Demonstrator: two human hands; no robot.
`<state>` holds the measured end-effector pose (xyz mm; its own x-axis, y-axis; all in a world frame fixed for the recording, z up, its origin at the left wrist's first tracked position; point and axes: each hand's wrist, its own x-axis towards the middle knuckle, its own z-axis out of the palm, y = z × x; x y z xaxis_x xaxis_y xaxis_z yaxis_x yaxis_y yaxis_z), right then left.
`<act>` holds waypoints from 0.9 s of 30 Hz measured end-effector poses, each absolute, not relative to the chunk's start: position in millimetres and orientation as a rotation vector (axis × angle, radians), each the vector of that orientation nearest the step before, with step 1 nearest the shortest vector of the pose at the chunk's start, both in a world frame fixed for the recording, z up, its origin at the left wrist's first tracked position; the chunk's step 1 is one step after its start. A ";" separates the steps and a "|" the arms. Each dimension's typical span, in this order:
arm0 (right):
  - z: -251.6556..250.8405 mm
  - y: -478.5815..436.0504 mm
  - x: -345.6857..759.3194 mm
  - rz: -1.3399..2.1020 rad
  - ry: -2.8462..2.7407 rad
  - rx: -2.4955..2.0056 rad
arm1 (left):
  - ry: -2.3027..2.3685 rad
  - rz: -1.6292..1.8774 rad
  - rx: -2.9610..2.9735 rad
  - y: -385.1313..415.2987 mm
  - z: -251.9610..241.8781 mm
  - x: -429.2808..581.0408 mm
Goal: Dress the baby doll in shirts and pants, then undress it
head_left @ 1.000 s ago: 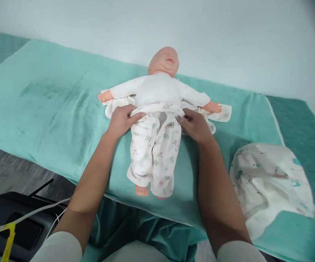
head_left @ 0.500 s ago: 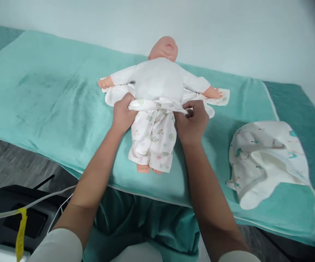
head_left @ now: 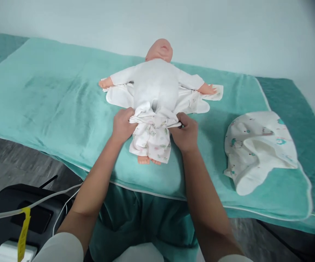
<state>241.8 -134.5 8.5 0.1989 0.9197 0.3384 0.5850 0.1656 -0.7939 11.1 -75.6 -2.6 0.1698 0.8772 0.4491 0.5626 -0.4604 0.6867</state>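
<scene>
A baby doll (head_left: 156,78) lies on its back, arms spread, its head toward the wall. White patterned baby pants (head_left: 152,140) cover its legs, with both feet showing at the cuffs. My left hand (head_left: 124,125) is closed on the pants' waistband at the doll's hip. On the other side, my right hand (head_left: 185,131) grips the same waistband, stretching it sideways. The band sits below the white cloth torso, bunched and folded over. Under the doll's arms and back is a spread white baby shirt (head_left: 192,102). The fingertips of both hands are partly hidden in the cloth.
A green blanket (head_left: 53,94) covers the table up to the white wall. A crumpled white printed cloth (head_left: 259,149) lies at the right. At the lower left stands a black case (head_left: 7,203), with a white cable and a yellow tag (head_left: 23,233) beside it.
Both hands have moved down toward the doll's feet with the waistband. The pants have slid lower and bunched, baring more of the lower torso. The view has shifted slightly.
</scene>
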 end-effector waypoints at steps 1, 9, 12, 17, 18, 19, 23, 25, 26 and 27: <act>6.3 -137.5 237.0 0.364 -1.464 -1.493 | 1.401 1.209 2.060 -76.7 -3.4 11.5; 8.4 -161.6 229.6 0.819 -1.341 -1.471 | 1.089 1.139 2.015 -95.1 2.1 -5.0; 7.5 -166.5 224.5 0.761 -1.389 -1.529 | 1.100 1.137 2.140 -103.2 -4.1 -4.3; -5.1 -170.9 214.7 0.342 -1.378 -1.426 | 1.310 1.207 2.154 -110.2 -12.1 6.2; -6.5 -172.1 216.2 0.401 -1.372 -1.413 | 1.321 1.191 2.096 -110.6 -10.9 5.8; -6.8 -173.6 219.4 0.502 -1.368 -1.406 | 1.308 1.165 2.031 -111.1 -8.9 3.6; -0.1 -186.6 239.8 0.911 -1.529 -1.347 | 1.034 0.976 1.887 -120.9 1.0 -19.1; 1.9 -196.3 246.1 0.942 -1.690 -1.301 | 0.876 0.870 1.965 -133.0 2.1 -31.1; 1.1 -200.7 246.6 0.914 -1.760 -1.290 | 0.836 0.823 2.035 -140.1 1.3 -34.7; -1.0 -204.5 245.3 0.867 -1.805 -1.294 | 0.833 0.785 2.113 -147.3 -0.1 -36.2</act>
<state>245.3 -204.5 -1.0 -0.2177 0.9593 0.1800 0.4593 0.2634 -0.8483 -36.2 -147.3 -0.1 0.6052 0.7501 0.2667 0.3104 -0.5308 0.7886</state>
